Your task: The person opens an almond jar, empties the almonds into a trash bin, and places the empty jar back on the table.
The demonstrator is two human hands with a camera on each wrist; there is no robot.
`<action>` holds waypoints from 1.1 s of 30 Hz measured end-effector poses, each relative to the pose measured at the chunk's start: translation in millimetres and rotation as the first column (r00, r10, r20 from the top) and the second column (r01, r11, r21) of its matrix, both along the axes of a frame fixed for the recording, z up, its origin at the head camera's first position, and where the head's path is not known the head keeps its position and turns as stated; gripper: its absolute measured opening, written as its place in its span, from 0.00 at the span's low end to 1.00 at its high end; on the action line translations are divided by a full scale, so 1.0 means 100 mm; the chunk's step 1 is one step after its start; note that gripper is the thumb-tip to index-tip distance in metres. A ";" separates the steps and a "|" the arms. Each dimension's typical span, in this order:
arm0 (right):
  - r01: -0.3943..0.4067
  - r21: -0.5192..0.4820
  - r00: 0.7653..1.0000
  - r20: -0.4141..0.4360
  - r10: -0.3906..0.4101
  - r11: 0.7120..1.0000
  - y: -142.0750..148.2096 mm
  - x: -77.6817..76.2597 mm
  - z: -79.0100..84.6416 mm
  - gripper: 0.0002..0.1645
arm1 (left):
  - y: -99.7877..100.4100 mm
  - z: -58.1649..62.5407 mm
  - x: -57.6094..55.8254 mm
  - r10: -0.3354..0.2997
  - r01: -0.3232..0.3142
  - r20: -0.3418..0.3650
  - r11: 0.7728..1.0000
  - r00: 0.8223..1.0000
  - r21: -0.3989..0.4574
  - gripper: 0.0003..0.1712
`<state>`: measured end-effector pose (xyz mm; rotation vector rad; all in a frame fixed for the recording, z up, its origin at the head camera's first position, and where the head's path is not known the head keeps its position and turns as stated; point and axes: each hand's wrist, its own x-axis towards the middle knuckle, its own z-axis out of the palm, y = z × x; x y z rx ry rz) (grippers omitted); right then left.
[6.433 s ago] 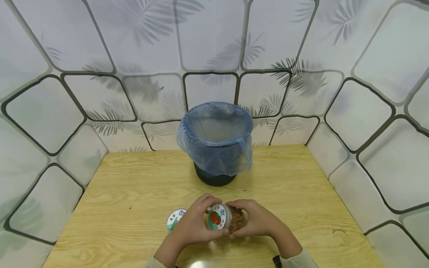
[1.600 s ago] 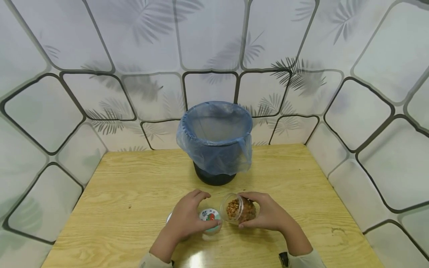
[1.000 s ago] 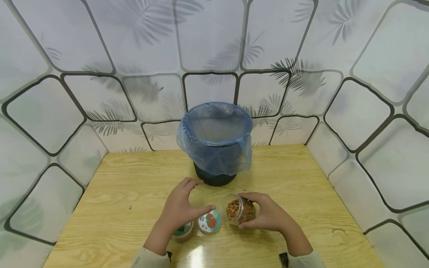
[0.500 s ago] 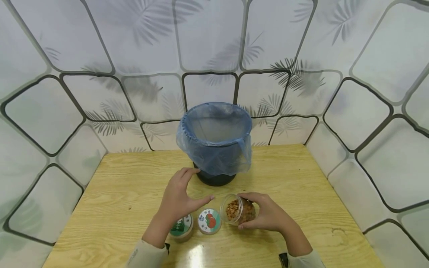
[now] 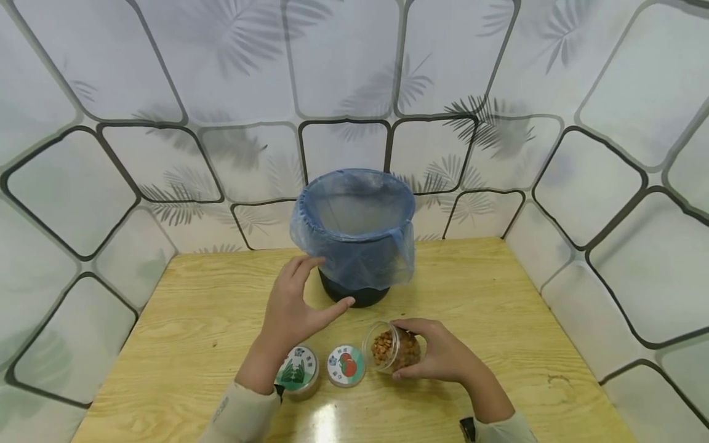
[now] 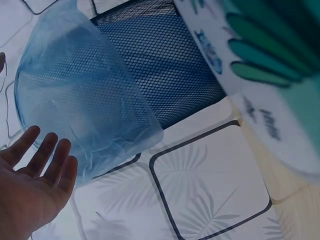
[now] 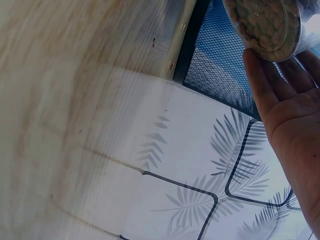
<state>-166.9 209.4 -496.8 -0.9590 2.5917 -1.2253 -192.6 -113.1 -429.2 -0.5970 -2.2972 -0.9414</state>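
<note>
My right hand (image 5: 440,354) grips a clear plastic jar (image 5: 408,351), tipped with its uncovered mouth toward the left. Brown nut-like pieces fill it; the right wrist view shows these pieces (image 7: 262,25) through the wall above my fingers. My left hand (image 5: 288,311) is spread in the air in front of the bin, thumb apart from the fingers, holding nothing. In the left wrist view the same hand (image 6: 37,187) overlaps the blue bag. A round lid (image 5: 346,366) with a red picture lies by the jar's mouth. Beside my left wrist stands a jar with a green-and-white lid (image 5: 301,369).
A black mesh bin (image 5: 357,298) lined with a blue plastic bag (image 5: 365,261) stands at the back of the wooden table (image 5: 471,295). Patterned panels (image 5: 249,160) enclose the table at the back and both sides.
Earlier the red-pictured lid sat on the jar between both hands. It came off and was set down; my left hand let go and moved up toward the bin. The right hand stays nearly still.
</note>
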 end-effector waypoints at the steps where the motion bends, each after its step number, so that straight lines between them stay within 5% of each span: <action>1: -0.001 0.000 1.000 0.002 0.001 1.000 0.00 0.00 0.00 0.54 | 0.00 0.02 -0.01 0.002 -0.002 -0.001 1.000 1.000 0.004 0.47; 33: 0.032 0.019 0.999 -0.022 -0.032 0.999 0.02 0.01 0.01 0.54 | 0.01 0.44 -0.33 0.019 -0.011 -0.066 0.993 0.998 0.120 0.46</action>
